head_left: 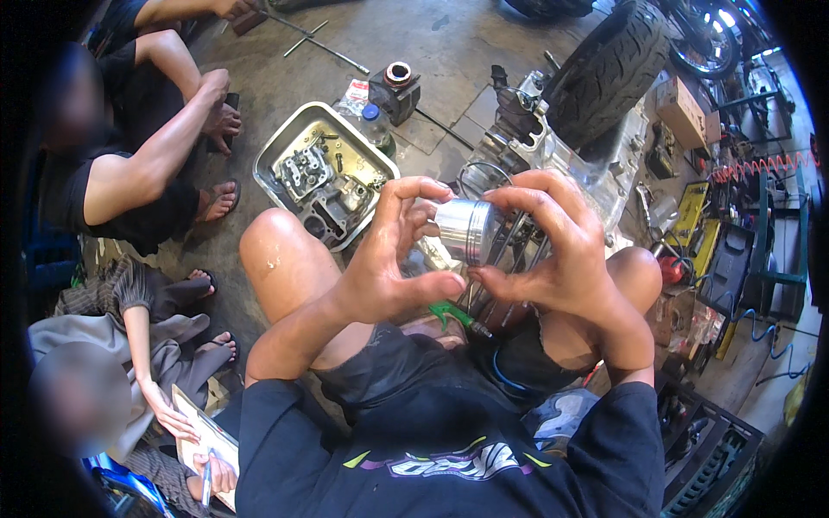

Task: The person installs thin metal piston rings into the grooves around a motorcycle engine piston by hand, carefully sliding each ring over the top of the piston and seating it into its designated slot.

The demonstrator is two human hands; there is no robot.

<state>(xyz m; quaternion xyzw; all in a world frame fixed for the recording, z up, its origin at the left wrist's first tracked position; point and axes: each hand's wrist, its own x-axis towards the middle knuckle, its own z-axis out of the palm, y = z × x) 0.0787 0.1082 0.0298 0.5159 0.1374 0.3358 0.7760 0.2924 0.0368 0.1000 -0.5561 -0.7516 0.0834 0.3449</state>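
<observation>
A shiny metal piston (464, 231) with ring grooves around its right end is held up above my lap. My right hand (557, 237) grips that grooved end, thumb below and fingers curled over the top. Around the plain left end bends my left hand (386, 250), its fingertips against the piston and its thumb just beneath. Under the piston, a green air blow gun (459, 318) lies by my lap.
Left of centre, a metal basin (275, 192) holds engine parts. A bottle with a blue cap (373, 128) stands beside it. An engine (527, 138) and a large tire (609, 73) are ahead right. Two people sit at left, one with a pen (206, 483) over paper.
</observation>
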